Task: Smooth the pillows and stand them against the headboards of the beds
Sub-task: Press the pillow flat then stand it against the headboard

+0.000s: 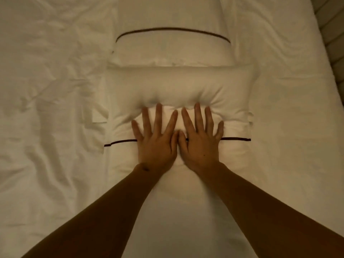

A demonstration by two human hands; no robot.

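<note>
Both hands lie flat with fingers spread, grasping nothing: the left hand (156,142) and right hand (200,142) press side by side on the near pillow (178,86), which lies on the bed sheet (46,108). A second pillow (171,51) with dark piping touches its far edge. No writing is readable

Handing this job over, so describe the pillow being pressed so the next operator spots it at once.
On the white bed, two pillows lie end to end down the middle. It is the near pillow, under the left hand and right hand. Its dark stripe runs under the palms; the far pillow lies untouched.
</note>
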